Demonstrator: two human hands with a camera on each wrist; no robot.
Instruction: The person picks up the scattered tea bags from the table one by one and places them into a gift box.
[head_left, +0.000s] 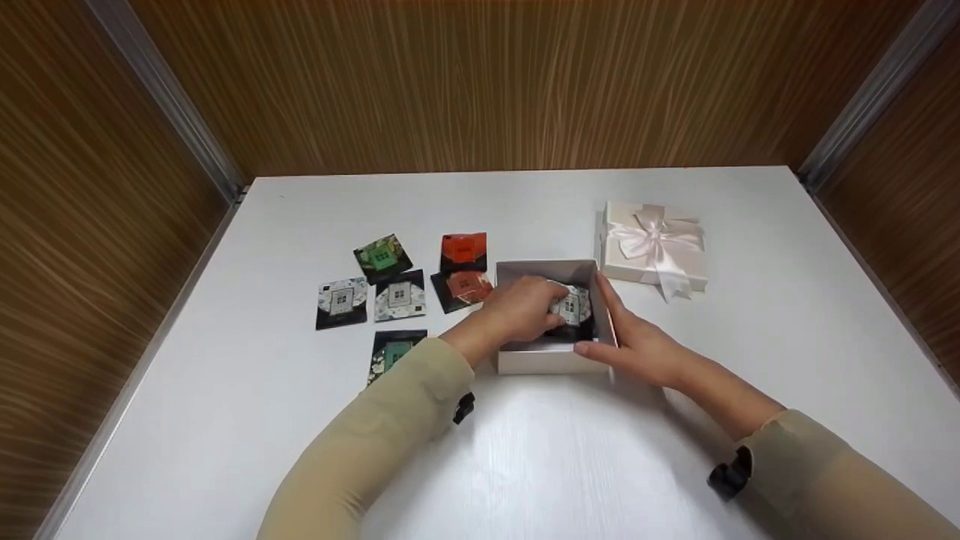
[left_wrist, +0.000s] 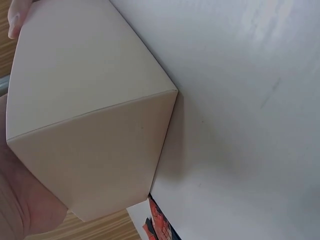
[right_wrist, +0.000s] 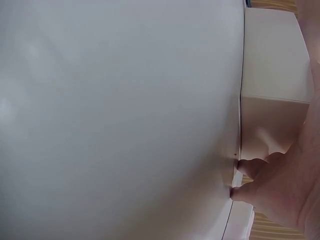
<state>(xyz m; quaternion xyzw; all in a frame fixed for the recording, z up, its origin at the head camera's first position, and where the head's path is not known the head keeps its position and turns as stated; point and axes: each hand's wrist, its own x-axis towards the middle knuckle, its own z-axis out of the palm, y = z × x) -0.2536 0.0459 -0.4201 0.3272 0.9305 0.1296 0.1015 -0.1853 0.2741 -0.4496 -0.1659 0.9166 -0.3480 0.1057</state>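
A pale open box [head_left: 553, 364] stands on the white table, and in it lies a square black-and-white packet [head_left: 575, 306] with a printed pattern. My left hand [head_left: 523, 308] reaches over the box's left wall and pinches the packet's left edge between thumb and fingers. At the box's right side, my right hand [head_left: 636, 339] holds the wall, its thumb at the front rim and fingers along the outside. The left wrist view shows mostly the outer corner of the box [left_wrist: 95, 70]. In the right wrist view, fingertips [right_wrist: 245, 192] press low beside the box, near the tabletop.
Left of the box lie several flat packets: a green one [head_left: 383, 257], a red one [head_left: 463, 251], a brownish-red one [head_left: 463, 289], white-and-black ones [head_left: 342, 301] and a teal one [head_left: 391, 352] partly under the left sleeve. A cream lid with a ribbon bow [head_left: 654, 244] sits back right.
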